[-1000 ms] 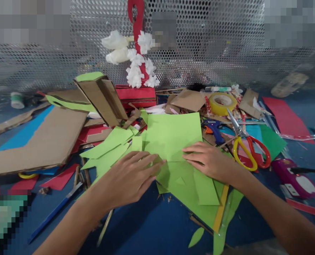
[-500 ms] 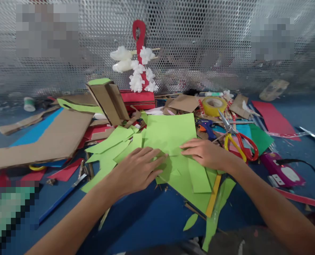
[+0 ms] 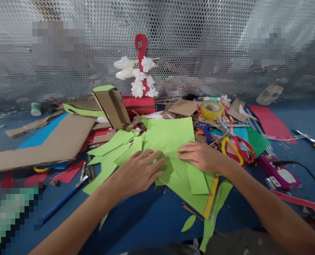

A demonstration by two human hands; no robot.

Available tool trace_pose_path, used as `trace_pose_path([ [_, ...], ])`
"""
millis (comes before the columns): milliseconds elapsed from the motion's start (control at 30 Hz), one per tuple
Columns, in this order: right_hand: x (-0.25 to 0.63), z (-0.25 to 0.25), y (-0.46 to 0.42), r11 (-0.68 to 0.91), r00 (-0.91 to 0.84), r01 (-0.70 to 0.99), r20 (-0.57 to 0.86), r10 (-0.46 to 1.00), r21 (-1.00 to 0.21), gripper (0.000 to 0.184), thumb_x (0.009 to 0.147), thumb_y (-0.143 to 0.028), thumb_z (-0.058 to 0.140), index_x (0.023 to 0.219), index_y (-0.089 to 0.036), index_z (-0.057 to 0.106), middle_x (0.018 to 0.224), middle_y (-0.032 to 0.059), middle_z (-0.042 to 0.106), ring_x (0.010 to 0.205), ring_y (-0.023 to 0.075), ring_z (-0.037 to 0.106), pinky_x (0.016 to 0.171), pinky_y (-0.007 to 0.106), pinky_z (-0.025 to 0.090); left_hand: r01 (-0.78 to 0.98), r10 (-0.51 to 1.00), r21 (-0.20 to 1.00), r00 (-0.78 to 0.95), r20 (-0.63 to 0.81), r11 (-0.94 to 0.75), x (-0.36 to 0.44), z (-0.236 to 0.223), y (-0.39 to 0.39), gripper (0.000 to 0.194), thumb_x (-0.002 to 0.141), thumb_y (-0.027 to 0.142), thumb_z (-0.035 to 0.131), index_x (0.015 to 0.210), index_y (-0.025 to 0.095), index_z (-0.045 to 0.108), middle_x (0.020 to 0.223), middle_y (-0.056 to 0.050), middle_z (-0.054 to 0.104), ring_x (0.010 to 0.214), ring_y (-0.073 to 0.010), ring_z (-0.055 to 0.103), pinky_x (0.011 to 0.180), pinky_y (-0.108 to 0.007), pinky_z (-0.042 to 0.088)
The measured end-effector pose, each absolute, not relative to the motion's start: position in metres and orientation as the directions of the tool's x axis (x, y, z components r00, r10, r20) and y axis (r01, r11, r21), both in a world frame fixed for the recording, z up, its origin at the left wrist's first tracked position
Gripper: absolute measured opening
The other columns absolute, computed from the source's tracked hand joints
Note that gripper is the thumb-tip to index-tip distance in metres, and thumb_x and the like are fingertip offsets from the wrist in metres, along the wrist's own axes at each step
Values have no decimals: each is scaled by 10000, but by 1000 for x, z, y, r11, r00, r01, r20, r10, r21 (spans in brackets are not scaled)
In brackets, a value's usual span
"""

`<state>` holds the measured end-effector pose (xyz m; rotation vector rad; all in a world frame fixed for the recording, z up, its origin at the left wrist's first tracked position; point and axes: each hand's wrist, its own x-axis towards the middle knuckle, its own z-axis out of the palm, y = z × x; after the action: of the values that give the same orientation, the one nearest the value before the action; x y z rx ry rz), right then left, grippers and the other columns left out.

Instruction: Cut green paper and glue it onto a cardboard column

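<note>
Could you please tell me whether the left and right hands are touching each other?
Apart; the head view shows green paper between the left hand and right hand.

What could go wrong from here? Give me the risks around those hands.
The scissors lie close by the right hand; the wrist could knock their handles if it swings outward. The glue gun sits beside the green sheet; if hot, which I can't tell, it might burn fingers. Loose green scraps near the left hand may slide or get mixed up.
</note>
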<state>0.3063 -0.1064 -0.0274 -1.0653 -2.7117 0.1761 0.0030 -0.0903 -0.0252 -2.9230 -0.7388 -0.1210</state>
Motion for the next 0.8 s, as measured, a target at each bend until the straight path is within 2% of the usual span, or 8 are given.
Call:
trace_pose_path([
  [133,307,-28,-106,735,-718,653,157,678,-184,361,985,-66,589,1246,-208,794,1359,96,743,1227,242,679,1033,423,564,502,493,-128,865,98,-855,9,-26,-97,499,1105,377,444,1595,291,468,1458,-118,621,1268,-295,601,1025,-428,513],
  [267,308,-27,-106,727,-712,654,155,685,-207,360,979,-51,581,1208,-211,808,1333,97,754,1218,229,683,1038,413,558,550,541,-163,835,97,-819,19,-27,-106,488,1103,392,442,1575,279,493,1433,-130,631,1260,-323,590,968,-439,532],
  [400,310,-25,-106,722,-709,650,153,688,-234,361,965,-33,575,1176,-198,817,1281,103,775,1185,224,698,1047,405,549,586,583,-187,809,77,-788,32,-25,-113,491,1099,395,438,1564,256,511,1355,-150,666,1166,-332,623,882,-440,550],
  [567,310,-24,-106,699,-695,663,129,708,-267,347,943,-32,586,1163,-168,817,1270,112,779,1187,241,703,1065,416,541,608,621,-227,783,15,-761,51,-21,-118,515,1091,350,421,1575,197,509,1302,-210,665,1075,-374,659,740,-448,555],
  [667,311,-21,-107,685,-684,668,124,719,-290,353,942,-39,574,1161,-174,816,1266,114,782,1188,241,712,1069,411,535,625,649,-248,761,-19,-740,63,-19,-120,524,1072,293,437,1577,169,505,1243,-242,663,984,-369,687,684,-432,539],
  [800,320,-2,-107,583,-556,752,180,812,-307,374,957,-74,529,1185,-179,805,1250,103,788,1142,245,734,1027,386,541,672,701,-250,712,-41,-697,77,-17,-125,523,1058,305,445,1553,156,523,1207,-267,660,882,-357,697,655,-425,520],
])
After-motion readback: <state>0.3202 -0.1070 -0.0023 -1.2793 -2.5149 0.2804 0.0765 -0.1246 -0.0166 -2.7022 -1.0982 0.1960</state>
